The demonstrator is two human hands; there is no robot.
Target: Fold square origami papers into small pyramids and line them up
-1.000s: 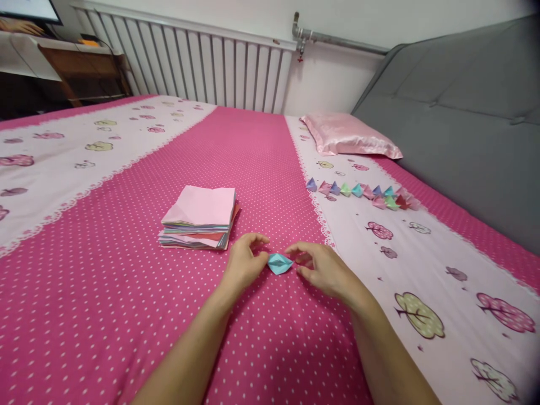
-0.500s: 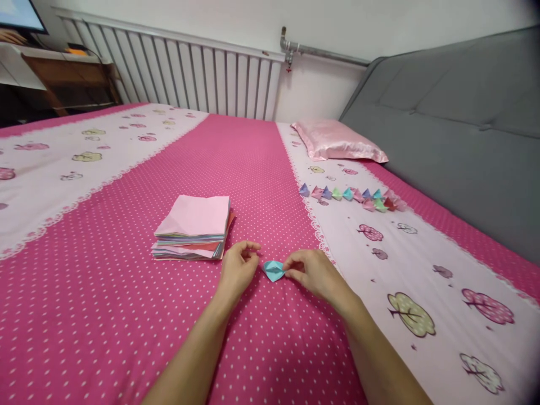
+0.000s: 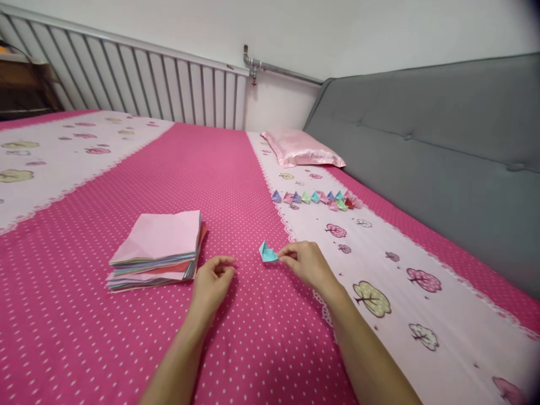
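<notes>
My right hand [image 3: 307,263] pinches a small folded blue paper shape [image 3: 267,252] by its right end, just above the pink dotted bedsheet [image 3: 236,185]. My left hand [image 3: 212,283] rests on the sheet a little to the left, its fingers loosely curled with nothing in them, apart from the blue shape. A stack of coloured square papers [image 3: 157,249] with a pink sheet on top lies left of my left hand. A row of several small folded paper shapes [image 3: 317,198] in mixed colours lies farther off on the white patterned strip.
A pink satin pillow [image 3: 299,149] lies at the head of the bed. A grey padded headboard [image 3: 426,146] runs along the right side. A white radiator [image 3: 139,84] lines the far wall, and a wooden piece of furniture [image 3: 25,84] stands at far left.
My left hand has let go of the blue shape and drawn back left. My right hand has carried the shape slightly forward and right. The camera has turned to the right.
</notes>
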